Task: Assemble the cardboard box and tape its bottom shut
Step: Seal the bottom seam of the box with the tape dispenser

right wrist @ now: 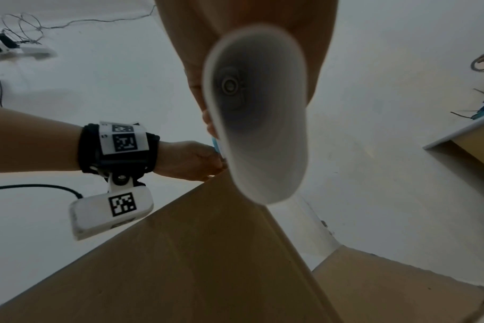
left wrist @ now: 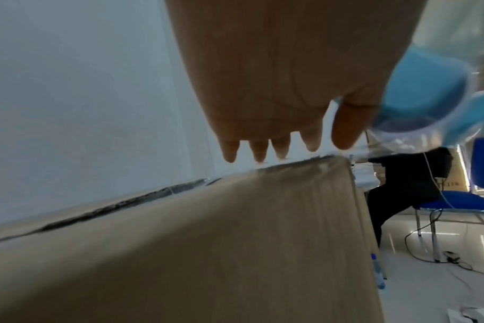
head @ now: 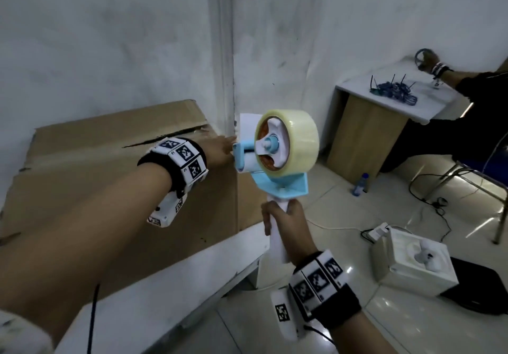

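Observation:
A brown cardboard box (head: 110, 188) (left wrist: 207, 240) (right wrist: 180, 262) lies on the white table, its flaps folded flat with a dark seam along the far side. My right hand (head: 286, 221) grips the white handle (right wrist: 257, 120) of a tape dispenser (head: 277, 161), held upright just past the box's right end. The dispenser has a blue frame and a roll of clear tape (head: 297, 133). My left hand (head: 220, 150) (left wrist: 263, 98) (right wrist: 188, 159) reaches over the box's top to the dispenser's front. Its fingers are extended, and the thumb (left wrist: 346, 131) lies against the clear tape by the blue roller.
The box sits on a white table (head: 165, 285) against a white wall. To the right stand a small desk (head: 384, 98) with blue cables, another person's arm (head: 467, 78), a blue chair (left wrist: 456, 203), a water bottle (head: 360, 184), a white foam box (head: 412, 257) and floor cables.

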Tool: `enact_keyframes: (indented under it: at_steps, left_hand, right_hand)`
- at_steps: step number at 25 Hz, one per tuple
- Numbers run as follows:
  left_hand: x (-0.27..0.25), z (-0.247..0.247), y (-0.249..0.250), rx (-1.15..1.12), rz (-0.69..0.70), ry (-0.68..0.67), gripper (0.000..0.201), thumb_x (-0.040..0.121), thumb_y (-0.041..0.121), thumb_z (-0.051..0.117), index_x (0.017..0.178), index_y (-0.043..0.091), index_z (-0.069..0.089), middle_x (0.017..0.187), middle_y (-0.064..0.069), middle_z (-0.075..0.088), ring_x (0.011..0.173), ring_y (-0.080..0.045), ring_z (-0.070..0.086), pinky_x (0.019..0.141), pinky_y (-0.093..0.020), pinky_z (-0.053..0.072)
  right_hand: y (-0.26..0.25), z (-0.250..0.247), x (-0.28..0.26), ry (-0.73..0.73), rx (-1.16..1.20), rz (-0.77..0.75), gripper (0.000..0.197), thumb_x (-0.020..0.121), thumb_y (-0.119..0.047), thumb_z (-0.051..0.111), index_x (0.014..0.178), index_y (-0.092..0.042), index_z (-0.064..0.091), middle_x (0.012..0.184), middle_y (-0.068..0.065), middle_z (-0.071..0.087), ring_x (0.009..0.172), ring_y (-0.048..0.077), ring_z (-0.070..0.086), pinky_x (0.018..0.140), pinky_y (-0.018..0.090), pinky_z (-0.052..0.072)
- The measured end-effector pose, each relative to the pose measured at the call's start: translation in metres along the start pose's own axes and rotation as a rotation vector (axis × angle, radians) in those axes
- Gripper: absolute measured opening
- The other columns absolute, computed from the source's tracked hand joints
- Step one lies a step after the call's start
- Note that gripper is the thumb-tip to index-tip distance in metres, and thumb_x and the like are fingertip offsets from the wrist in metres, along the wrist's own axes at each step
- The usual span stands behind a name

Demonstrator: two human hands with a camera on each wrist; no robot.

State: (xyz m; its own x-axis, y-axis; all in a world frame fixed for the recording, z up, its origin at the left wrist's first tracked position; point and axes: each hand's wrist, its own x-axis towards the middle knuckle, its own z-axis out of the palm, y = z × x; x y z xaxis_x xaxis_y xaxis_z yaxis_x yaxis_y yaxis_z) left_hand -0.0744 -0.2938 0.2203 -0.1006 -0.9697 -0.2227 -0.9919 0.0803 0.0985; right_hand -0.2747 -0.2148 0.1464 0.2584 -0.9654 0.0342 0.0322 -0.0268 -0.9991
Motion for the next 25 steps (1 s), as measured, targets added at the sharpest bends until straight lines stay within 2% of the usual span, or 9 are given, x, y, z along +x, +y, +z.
enact_keyframes:
  at_steps: [2,3,5,8,10,13,16,21,25]
  left_hand:
    - [-0.011,0.013,0.004,0.177,-0.064,0.014,0.064,0.091,0.03,0.041,0.146,0.013,0.013,0.154,-0.012,0.017,0.139,-0.029,0.024,0.114,-0.042,0.022]
    - [-0.019,0.019,0.007,0.165,-0.104,0.011,0.072,0.091,0.026,0.047,0.147,0.013,0.004,0.157,-0.009,0.003,0.144,-0.027,0.013,0.116,-0.044,0.017]
    - [-0.028,0.029,0.009,0.081,-0.126,0.035,0.088,0.086,0.03,0.059,0.147,0.018,-0.003,0.158,-0.002,-0.007,0.146,-0.021,0.001,0.115,-0.047,0.011]
    - [-0.028,0.031,0.007,0.042,-0.141,0.051,0.092,0.082,0.036,0.063,0.147,0.02,0.0,0.158,0.0,-0.007,0.146,-0.021,-0.004,0.115,-0.05,0.007]
    - [-0.026,0.032,0.009,0.043,-0.155,0.061,0.091,0.081,0.035,0.063,0.147,0.019,0.002,0.158,0.0,-0.006,0.146,-0.021,-0.004,0.116,-0.05,0.005]
    - [-0.023,0.031,0.013,0.014,-0.148,0.046,0.092,0.081,0.033,0.065,0.148,0.019,0.003,0.158,0.0,-0.006,0.146,-0.02,-0.002,0.116,-0.049,0.004]
    - [-0.027,0.029,0.016,-0.023,-0.169,0.048,0.091,0.081,0.033,0.065,0.147,0.022,0.004,0.158,0.002,-0.005,0.146,-0.02,0.0,0.115,-0.05,0.006]
    - [-0.025,0.031,0.015,-0.026,-0.186,0.04,0.088,0.082,0.035,0.062,0.147,0.026,0.003,0.158,0.005,-0.006,0.146,-0.018,0.002,0.115,-0.05,0.008]
    - [-0.024,0.035,0.01,-0.034,-0.169,0.096,0.083,0.082,0.036,0.062,0.146,0.03,0.01,0.158,0.007,0.0,0.146,-0.017,0.005,0.115,-0.051,0.009]
  right_hand:
    - [0.001,-0.003,0.001,-0.006,-0.012,0.017,0.018,0.075,-0.004,0.052,0.057,-0.004,0.049,0.038,-0.004,0.044,0.038,0.015,0.041,0.044,0.024,0.036]
    - [0.001,-0.005,0.0,-0.011,-0.034,0.032,0.021,0.077,-0.001,0.051,0.056,-0.004,0.049,0.038,-0.004,0.044,0.038,0.016,0.041,0.046,0.026,0.036]
    - [0.004,-0.007,-0.002,-0.01,-0.045,0.058,0.023,0.078,0.0,0.051,0.055,-0.004,0.05,0.042,0.002,0.045,0.039,0.018,0.042,0.048,0.028,0.037]
    - [0.001,0.0,-0.006,0.002,-0.027,0.057,0.012,0.071,-0.012,0.054,0.065,-0.002,0.051,0.052,0.013,0.043,0.043,0.021,0.042,0.048,0.029,0.037]
    - [-0.003,0.001,-0.01,0.001,-0.028,0.058,0.017,0.067,-0.018,0.052,0.071,-0.001,0.052,0.056,0.013,0.044,0.046,0.021,0.043,0.049,0.029,0.037]
    - [-0.012,-0.008,-0.016,-0.013,-0.036,0.042,0.005,0.076,-0.008,0.052,0.074,-0.003,0.051,0.055,0.01,0.044,0.046,0.018,0.041,0.043,0.025,0.035]
    - [-0.016,-0.017,-0.026,-0.031,-0.021,0.035,0.013,0.08,0.001,0.048,0.068,-0.004,0.05,0.052,0.008,0.043,0.043,0.018,0.04,0.043,0.024,0.034]
    - [-0.012,-0.017,-0.049,-0.049,-0.035,0.061,0.015,0.081,-0.002,0.048,0.066,-0.003,0.051,0.049,0.007,0.045,0.041,0.014,0.043,0.045,0.025,0.038]
    - [-0.002,-0.016,-0.057,-0.031,0.001,0.084,0.014,0.082,-0.006,0.052,0.069,-0.002,0.05,0.046,0.003,0.046,0.035,0.006,0.042,0.042,0.015,0.04]
